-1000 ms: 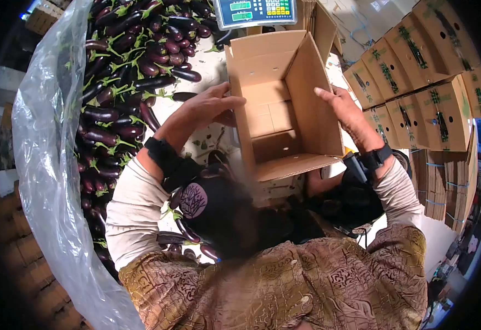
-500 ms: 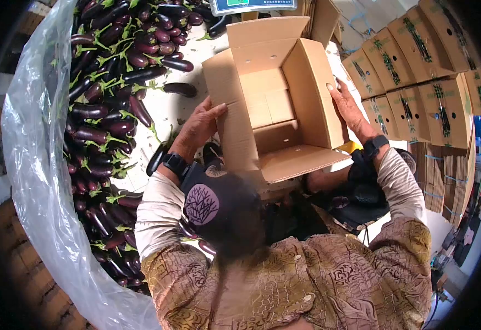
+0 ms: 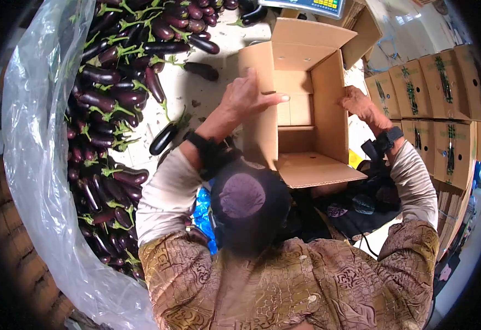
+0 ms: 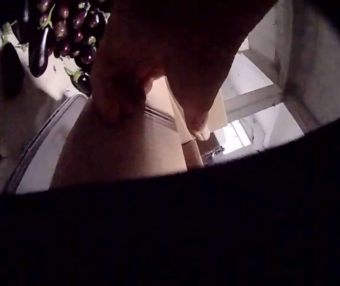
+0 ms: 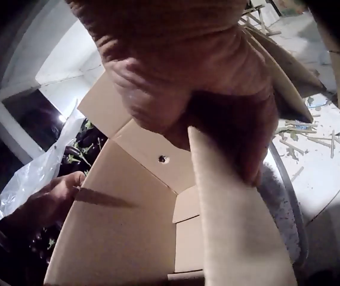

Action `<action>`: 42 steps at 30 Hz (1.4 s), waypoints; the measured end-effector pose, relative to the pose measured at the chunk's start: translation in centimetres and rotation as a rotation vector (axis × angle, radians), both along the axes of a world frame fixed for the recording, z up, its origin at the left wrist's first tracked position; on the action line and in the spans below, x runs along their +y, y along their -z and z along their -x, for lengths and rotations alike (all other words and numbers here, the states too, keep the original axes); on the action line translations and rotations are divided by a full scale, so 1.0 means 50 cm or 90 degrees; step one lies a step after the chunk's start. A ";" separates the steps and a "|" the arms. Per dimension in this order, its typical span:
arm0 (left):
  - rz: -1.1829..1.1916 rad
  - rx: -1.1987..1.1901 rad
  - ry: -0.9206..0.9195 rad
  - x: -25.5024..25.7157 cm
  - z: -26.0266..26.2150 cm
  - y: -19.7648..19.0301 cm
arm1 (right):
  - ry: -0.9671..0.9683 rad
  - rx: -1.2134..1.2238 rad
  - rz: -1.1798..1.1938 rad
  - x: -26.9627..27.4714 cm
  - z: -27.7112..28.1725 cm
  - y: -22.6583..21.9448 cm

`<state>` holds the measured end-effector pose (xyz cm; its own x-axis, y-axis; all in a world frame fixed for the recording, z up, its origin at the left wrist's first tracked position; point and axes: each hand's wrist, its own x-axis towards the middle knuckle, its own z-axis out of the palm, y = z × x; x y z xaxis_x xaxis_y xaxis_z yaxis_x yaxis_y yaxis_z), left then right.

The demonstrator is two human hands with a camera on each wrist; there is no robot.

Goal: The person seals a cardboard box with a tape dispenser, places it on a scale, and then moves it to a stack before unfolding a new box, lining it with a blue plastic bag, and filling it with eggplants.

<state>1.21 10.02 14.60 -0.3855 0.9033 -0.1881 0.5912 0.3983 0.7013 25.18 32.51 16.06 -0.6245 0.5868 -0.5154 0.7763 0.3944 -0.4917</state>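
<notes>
An open, bare cardboard box stands between both hands, its far and near flaps spread outward. My left hand grips the box's left side, with the thumb reaching over the edge toward the inside. On the opposite side my right hand holds the top edge of the right wall. In the right wrist view that hand has the cardboard edge between thumb and fingers. The left wrist view shows the left hand dark against the cardboard. A grey-rimmed pan shows beside the box.
A large heap of eggplants lies at the left, bordered by a clear plastic sheet. One eggplant lies near the left forearm. Packed cartons are stacked at the right. A digital scale display stands at the back.
The box and both hands have shifted right in the head view, which itself has moved. My left hand has moved up along the box's left side, its thumb now over the edge.
</notes>
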 end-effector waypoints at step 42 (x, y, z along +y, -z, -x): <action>0.215 -0.312 -0.634 -0.910 -0.391 0.369 | -0.106 -0.345 0.108 0.003 -0.017 -0.075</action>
